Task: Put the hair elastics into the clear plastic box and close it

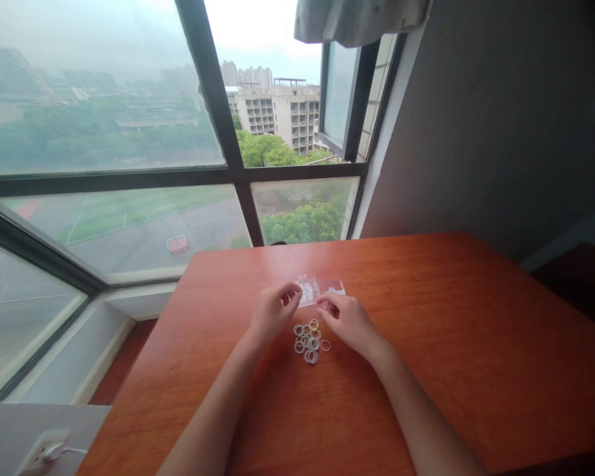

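Forearms (218, 403) (411, 403) flank loose rings (299, 346), half-curled hands (274, 309) (348, 320) beside clear packets (308, 289) (336, 286), grip unclear.

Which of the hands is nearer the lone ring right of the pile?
Right. The right hand is beyond the lone ring and slightly right; the left hand is farther off, beyond it and left.

I look carefully, but I cannot read any text, label, brand, number or sign from here. On the small clear plastic bag (307, 291) I see some whitish marks, and on the other clear bag (335, 287) there is also a pale patch, but both are too small and unclear for me to say if they are letters or only shine.
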{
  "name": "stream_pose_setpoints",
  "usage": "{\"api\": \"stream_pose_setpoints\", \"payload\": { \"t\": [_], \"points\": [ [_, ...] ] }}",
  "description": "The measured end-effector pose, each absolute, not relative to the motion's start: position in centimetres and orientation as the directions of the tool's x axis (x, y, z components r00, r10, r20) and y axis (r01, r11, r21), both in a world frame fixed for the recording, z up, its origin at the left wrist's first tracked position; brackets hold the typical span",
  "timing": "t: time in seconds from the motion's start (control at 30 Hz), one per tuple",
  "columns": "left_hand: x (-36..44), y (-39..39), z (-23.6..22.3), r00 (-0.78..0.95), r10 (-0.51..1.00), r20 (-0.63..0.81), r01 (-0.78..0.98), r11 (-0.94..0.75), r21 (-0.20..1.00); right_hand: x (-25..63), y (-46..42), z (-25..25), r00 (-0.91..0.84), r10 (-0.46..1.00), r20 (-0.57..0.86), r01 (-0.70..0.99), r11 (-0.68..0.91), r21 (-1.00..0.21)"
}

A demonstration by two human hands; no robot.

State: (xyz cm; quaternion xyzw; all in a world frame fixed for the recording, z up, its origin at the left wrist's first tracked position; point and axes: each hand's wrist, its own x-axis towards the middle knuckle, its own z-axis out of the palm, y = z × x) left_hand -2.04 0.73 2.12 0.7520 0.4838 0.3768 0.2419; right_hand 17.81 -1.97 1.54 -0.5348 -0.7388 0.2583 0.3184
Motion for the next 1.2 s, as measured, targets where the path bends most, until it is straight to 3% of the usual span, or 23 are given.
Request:
{"api": "stream_pose_setpoints", "payload": {
  "t": [0.1, 0.23, 0.7, 1.2],
  "points": [
    [-2.6, 1.5, 1.2, 0.104, 0.919, 0.380, 0.597, -0.363, 0.715, 17.8, -2.0, 1.3, -0.222, 0.959, 0.177, 0.675, 0.282, -0.682],
    [-2.8, 2.3, 0.4, 0.048, 0.924, 0.379, 0.631, -0.322, 0.706, 17.7, -1.9, 1.0, -0.237, 0.958, 0.159, 0.711, 0.283, -0.644],
    [-2.9, 2.7, -0.5, 0.057, 0.948, 0.312, 0.627, -0.277, 0.728, 17.5, -2.2, 1.4, -0.248, 0.964, 0.096, 0.762, 0.255, -0.595],
    [-3.1, 2.3, -1.0, 0.100, 0.938, 0.332, 0.610, -0.321, 0.725, 17.4, -2.5, 1.9, -0.262, 0.962, 0.075, 0.805, 0.261, -0.533]
  ]
}}
